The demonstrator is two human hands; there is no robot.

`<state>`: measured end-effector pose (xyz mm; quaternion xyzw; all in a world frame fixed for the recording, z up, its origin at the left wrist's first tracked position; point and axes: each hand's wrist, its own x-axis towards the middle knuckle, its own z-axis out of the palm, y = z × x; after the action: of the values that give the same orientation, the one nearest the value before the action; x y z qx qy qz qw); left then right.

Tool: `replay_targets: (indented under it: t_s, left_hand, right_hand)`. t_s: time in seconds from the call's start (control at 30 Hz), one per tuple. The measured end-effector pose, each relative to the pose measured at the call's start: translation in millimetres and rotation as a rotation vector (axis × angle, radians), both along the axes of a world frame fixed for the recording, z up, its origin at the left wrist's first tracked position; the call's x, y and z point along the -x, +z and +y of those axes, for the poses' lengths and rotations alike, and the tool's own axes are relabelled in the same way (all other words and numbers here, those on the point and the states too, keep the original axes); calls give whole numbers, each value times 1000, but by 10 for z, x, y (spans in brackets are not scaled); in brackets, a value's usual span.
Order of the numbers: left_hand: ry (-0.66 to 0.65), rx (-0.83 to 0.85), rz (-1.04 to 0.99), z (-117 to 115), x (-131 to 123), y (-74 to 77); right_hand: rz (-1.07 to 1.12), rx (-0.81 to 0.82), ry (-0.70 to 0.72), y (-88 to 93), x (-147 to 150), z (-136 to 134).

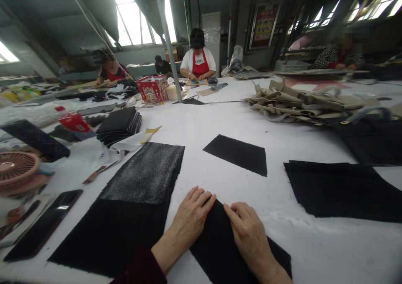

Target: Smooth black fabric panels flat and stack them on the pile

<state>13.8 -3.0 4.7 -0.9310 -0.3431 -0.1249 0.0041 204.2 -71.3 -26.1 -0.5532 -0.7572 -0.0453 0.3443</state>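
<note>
A black fabric piece [224, 244] lies before me on the white table, partly covered by both hands. My left hand [193, 213] is at its far left corner, with fingers bent together over the edge and gripping it. Close by, my right hand [248, 229] pinches the far edge with curled fingers; its fingertips are partly hidden. To the left lies a stack of black fabric [109, 234] with a grey speckled panel [144, 173] on its upper part. Beyond my hands rests a single black piece [240, 153].
More black pieces [342, 190] lie at right, below a heap of beige pieces [301, 102]. At left are a phone [45, 223], a pink fan [17, 171], a folded black stack [119, 123] and a red box [152, 89]. A pole [168, 41] rises behind; several people work beyond.
</note>
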Motion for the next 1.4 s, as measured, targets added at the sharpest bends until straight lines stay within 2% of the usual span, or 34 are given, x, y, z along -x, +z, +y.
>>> replay_targets:
  t_s: [0.27, 0.67, 1.13, 1.4]
  left_hand:
    - [-71, -38, 181, -48, -84, 76]
    - [-117, -48, 276, -127, -129, 109]
    - [-144, 9, 234, -194, -217, 123]
    - [-194, 72, 239, -258, -316, 220]
  right_hand:
    - [-60, -12, -19, 41, 6, -31]
    - [-113, 8, -30, 33, -54, -101]
    - [-108, 34, -42, 37, -184, -280]
    - [-116, 37, -43, 67, -241, -367]
